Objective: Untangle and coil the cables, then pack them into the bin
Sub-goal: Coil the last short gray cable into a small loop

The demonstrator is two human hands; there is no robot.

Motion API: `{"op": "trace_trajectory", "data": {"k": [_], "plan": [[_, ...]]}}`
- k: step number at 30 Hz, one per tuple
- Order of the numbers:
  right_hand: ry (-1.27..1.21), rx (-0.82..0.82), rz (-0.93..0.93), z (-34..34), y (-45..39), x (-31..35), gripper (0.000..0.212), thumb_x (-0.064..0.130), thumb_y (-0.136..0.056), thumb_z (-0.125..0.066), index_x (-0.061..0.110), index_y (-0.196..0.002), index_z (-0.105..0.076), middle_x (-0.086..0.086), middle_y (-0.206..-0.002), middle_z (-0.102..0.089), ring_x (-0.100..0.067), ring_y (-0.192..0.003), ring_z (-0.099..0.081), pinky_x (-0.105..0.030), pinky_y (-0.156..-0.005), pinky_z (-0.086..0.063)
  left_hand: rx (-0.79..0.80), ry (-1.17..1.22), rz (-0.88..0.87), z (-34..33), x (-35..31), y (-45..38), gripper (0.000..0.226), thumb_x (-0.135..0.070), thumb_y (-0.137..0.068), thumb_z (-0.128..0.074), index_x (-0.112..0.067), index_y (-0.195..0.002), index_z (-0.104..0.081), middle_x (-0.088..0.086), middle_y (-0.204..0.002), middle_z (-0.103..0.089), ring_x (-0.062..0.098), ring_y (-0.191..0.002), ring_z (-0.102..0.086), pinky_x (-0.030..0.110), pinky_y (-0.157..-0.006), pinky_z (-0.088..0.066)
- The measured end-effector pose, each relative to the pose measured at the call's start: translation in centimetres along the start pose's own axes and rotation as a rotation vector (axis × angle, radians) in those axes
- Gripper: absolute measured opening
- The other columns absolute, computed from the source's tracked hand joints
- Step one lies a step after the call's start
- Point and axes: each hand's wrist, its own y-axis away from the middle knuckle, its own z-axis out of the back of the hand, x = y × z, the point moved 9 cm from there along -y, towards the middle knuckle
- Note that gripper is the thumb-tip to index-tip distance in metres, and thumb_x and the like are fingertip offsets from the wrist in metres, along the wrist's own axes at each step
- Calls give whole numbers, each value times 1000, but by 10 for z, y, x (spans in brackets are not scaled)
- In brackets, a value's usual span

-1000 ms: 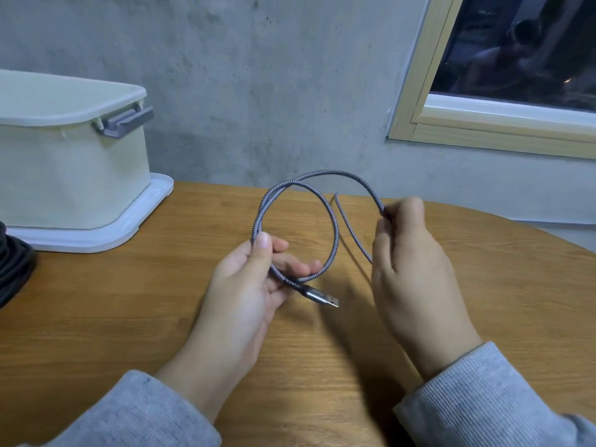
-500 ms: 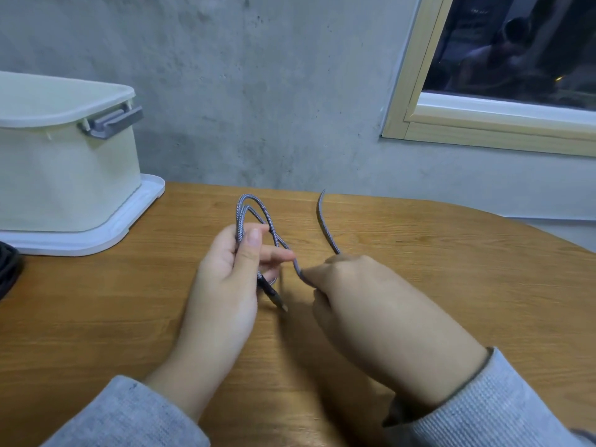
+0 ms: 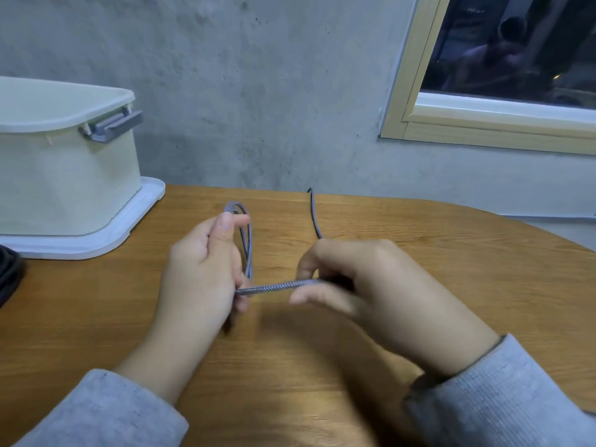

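Observation:
A grey braided cable is stretched between my two hands above the wooden table. My left hand grips a narrow coil of its loops, which stands upright past my thumb. My right hand pinches the cable's straight run to the right of the coil. The cable's loose tail rises behind my right hand toward the table's back edge. The cream bin stands at the far left on its white lid.
A dark cable bundle lies at the table's left edge in front of the bin. A concrete wall stands behind the table, with a wood-framed window at the upper right.
The wide loop has been folded into a narrow coil in my left hand. My right hand has moved down and left, then drawn a straight run of cable out to the right.

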Motion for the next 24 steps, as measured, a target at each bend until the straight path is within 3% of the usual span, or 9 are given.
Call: {"op": "trace_trajectory", "data": {"k": [3, 6, 10, 12, 17, 19, 21, 24], "plan": [[-6, -233, 66, 37, 5, 0, 23, 39, -88, -52, 22, -86, -67, 19, -67, -47, 14, -68, -44, -3, -65, -33, 175, 227, 208, -19, 15, 3, 39, -41, -95, -41, -13, -88, -66, 7, -47, -30, 11, -24, -30, 23, -38, -40], [-9, -354, -15, 40, 8, -19, 29, 36, -91, -48, 21, -99, -71, 21, -71, -45, 11, -70, -45, -3, -66, -32, 394, 363, 410, -46, 20, 24, 43, -42, -87, -45, -8, -90, -70, 1, -43, -27, 7, -22, -22, 20, -34, -34], [-26, -296, -176, 20, 6, -29, 25, 37, -90, -51, 30, -100, -73, 10, -74, -46, -1, -74, -48, -6, -67, -34, 576, 463, 522, -65, 18, 43, 45, -34, -91, -44, 2, -106, -67, -1, -44, -32, 9, -27, -32, 19, -31, -33], [-54, -250, -256, 13, 6, -34, 20, 36, -93, -54, 36, -103, -72, 10, -78, -47, -1, -77, -48, -8, -69, -34, 600, 498, 526, -67, 16, 45, 44, -33, -88, -45, 0, -103, -68, 0, -45, -33, 11, -32, -38, 19, -31, -34], [-154, -212, -356, 8, 8, -42, 24, 38, -92, -53, 39, -110, -68, 17, -109, -62, 5, -103, -53, -18, -87, -40, 636, 670, 619, -71, 13, 48, 40, -31, -89, -48, -1, -92, -75, -4, -40, -27, 5, -27, -27, 18, -28, -32], [-227, -187, -375, 6, 8, -43, 23, 38, -92, -52, 39, -106, -69, 21, -94, -69, 6, -96, -58, -18, -84, -44, 694, 721, 641, -71, 10, 49, 38, -32, -91, -53, -1, -97, -74, -5, -40, -28, 4, -26, -27, 17, -27, -30], [-235, -171, -381, 5, 9, -42, 23, 38, -92, -49, 38, -99, -71, 17, -71, -67, 1, -77, -62, -26, -75, -48, 722, 728, 646, -72, 10, 49, 50, -43, -88, -50, 0, -97, -73, -4, -41, -28, 4, -27, -27, 16, -27, -29], [-131, -242, -386, 8, 10, -42, 23, 40, -92, -45, 31, -92, -67, 7, -65, -62, -14, -70, -59, -36, -68, -48, 660, 653, 634, -72, 10, 49, 72, -66, -85, -39, -3, -82, -74, -3, -44, -24, 4, -28, -23, 14, -29, -26]]}}
